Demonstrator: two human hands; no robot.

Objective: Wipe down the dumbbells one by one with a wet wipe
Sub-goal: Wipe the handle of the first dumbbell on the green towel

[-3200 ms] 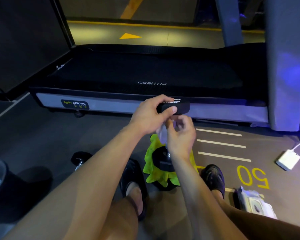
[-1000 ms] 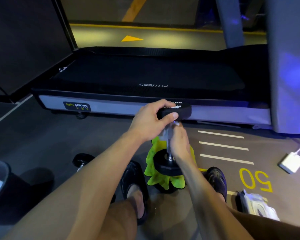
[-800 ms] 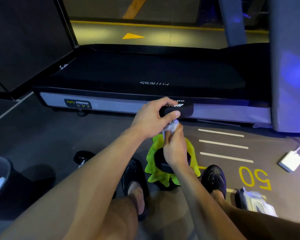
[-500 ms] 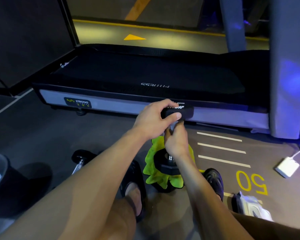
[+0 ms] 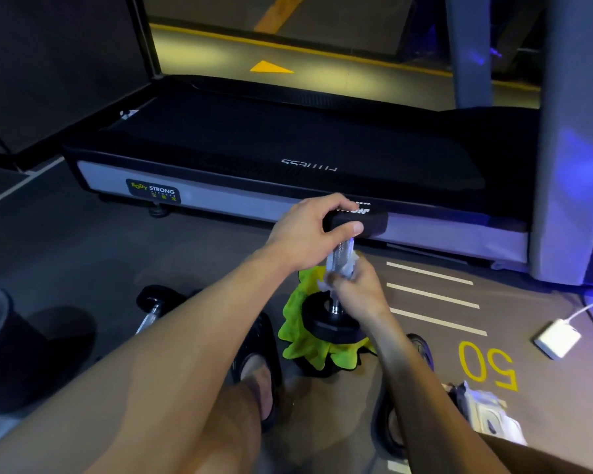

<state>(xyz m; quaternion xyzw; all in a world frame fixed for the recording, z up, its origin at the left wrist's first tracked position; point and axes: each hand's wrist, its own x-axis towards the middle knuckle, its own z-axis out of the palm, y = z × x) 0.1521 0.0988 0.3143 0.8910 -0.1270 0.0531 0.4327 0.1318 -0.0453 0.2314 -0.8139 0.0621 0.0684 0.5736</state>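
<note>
A dumbbell (image 5: 336, 323) stands on end on a green cloth (image 5: 300, 340) on the floor, between the person's feet. The left hand (image 5: 308, 234) grips its top head, fingers curled over and hiding most of it. The right hand (image 5: 355, 289) pinches a wet wipe (image 5: 339, 268) around the metal handle; the wipe is crumpled and mostly covered by fingers. A second dumbbell (image 5: 153, 309) lies behind the left forearm, half hidden. A wipe pack (image 5: 490, 415) sits by the right leg, blurred.
</note>
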